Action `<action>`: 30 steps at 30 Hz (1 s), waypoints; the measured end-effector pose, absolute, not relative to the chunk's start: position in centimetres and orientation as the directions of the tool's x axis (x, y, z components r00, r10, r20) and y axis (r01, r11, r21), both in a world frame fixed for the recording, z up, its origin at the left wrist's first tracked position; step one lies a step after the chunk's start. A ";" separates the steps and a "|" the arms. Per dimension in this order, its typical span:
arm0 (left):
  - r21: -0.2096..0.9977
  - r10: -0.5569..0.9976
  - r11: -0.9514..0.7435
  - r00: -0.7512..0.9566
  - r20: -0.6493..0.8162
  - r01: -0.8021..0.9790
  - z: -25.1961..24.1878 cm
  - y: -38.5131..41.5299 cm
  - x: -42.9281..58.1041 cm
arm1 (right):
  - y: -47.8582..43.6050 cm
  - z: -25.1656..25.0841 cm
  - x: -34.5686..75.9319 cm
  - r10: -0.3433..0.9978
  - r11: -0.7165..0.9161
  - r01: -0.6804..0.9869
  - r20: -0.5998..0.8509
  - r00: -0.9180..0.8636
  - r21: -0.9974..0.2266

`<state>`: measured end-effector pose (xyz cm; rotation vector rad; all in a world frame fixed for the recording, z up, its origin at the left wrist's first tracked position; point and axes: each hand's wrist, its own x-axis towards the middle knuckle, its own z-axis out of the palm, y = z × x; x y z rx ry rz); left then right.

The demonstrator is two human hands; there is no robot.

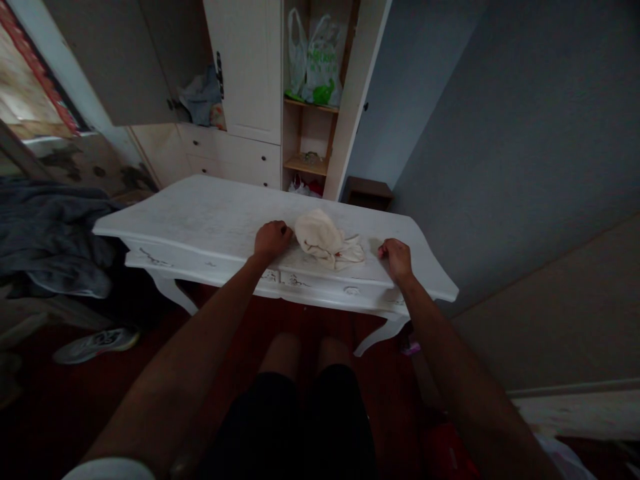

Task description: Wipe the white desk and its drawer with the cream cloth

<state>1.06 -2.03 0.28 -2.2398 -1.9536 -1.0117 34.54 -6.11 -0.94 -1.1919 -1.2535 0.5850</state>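
Observation:
A crumpled cream cloth (320,237) lies in a loose heap near the front edge of a white table (215,207). A small reddish mark shows low on its folds. Just left of the cloth, my left hand (273,240) rests on the tabletop with its fingers curled in. My right hand (396,259) is also closed, set on the table a short way to the right of the cloth. Neither hand appears to hold anything, and a gap separates my right hand from the cloth.
Behind the table stands a white cupboard (250,80) with open doors and a plastic bag (320,67) on a shelf. Dark grey clothing (55,233) is piled at the left, above a shoe (97,345) on the floor. A wall (525,133) closes off the right.

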 end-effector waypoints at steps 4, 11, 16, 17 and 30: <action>0.380 0.892 -0.228 0.036 0.451 0.897 0.4 -2.3 1.2 | -6.4 -0.7 34.4 0.867 0.328 0.292 0.409 0.285 -0.898; 0.416 0.881 -0.257 0.035 0.471 0.872 0.2 -2.1 1.2 | -8.8 0.2 33.6 0.725 0.330 0.512 0.560 0.401 -0.793; 0.827 0.876 -0.230 -0.260 0.405 0.513 0.0 -0.8 0.1 | -11.3 -0.9 32.8 0.680 0.370 0.476 0.581 0.447 -0.798; 0.895 0.867 -0.224 -0.341 0.363 0.385 0.1 -0.6 -0.2 | -12.2 -1.5 32.5 0.656 0.391 0.459 0.591 0.468 -0.798; 0.955 0.844 -0.258 -0.447 0.298 0.150 0.3 -0.5 -0.2 | -17.9 -10.0 28.0 0.924 -0.304 -0.274 -0.352 0.150 -0.913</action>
